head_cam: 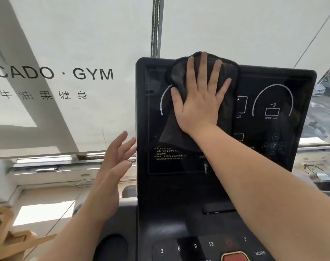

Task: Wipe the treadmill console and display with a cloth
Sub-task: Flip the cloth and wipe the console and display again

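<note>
The black treadmill display (273, 87) stands upright ahead of me, with white dial outlines and small icons on it. A dark grey cloth (177, 76) lies flat against its upper left part, reaching over the top edge. My right hand (200, 98) presses the cloth onto the screen, palm down and fingers spread. My left hand (113, 166) hovers open beside the display's left edge, fingertips close to the frame, holding nothing. Below lies the console (194, 245) with numbered speed buttons and a red stop button (233, 257).
A white window blind (66, 44) printed with gym lettering hangs behind the treadmill. A dark cup recess (113, 247) sits at the console's lower left. Wooden furniture (4, 232) is at the far lower left. Through the window at right, a parked car (328, 87) shows.
</note>
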Motion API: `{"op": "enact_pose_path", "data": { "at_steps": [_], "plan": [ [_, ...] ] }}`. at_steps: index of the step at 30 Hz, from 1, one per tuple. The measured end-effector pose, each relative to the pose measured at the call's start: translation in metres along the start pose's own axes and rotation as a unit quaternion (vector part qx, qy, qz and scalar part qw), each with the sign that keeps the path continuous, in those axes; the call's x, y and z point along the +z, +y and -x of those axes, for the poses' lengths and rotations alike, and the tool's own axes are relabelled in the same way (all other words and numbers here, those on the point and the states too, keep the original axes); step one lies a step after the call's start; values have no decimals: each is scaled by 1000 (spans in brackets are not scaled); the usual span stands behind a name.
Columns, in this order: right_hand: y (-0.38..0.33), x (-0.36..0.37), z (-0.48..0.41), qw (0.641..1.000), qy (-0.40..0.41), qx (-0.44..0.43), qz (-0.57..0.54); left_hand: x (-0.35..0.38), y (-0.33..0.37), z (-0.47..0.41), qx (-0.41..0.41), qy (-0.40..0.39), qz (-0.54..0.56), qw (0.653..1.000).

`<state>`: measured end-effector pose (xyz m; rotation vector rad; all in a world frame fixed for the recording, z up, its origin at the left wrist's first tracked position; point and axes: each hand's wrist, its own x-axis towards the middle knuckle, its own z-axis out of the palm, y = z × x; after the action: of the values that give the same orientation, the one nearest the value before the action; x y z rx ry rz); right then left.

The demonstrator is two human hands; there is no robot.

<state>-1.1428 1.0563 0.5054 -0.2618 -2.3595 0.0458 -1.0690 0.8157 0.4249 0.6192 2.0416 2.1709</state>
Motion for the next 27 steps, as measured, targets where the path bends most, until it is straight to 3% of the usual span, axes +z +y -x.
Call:
{"op": "enact_pose_path", "data": {
  "at_steps": [6,13,16,19,22,24,27],
  "plan": [
    [-39,27,90,976,-65,-205,39,-3,-4,2,-5,68,-48,996],
    [-1,42,160,951,-106,-285,61,30,-22,12,-15,78,-220,972],
    [46,36,159,973,-90,-207,57,40,-30,18,0,66,-270,960],
    [93,27,151,995,-78,-28,51,39,-29,20,-16,59,-261,963],
    [87,22,133,989,-84,118,24,34,-27,19,-24,48,-250,967],
    [56,23,123,987,-78,141,15,34,-25,19,-22,46,-246,968],
    [4,29,122,995,-80,63,19,34,-26,19,-17,54,-243,968]
  ]
}}
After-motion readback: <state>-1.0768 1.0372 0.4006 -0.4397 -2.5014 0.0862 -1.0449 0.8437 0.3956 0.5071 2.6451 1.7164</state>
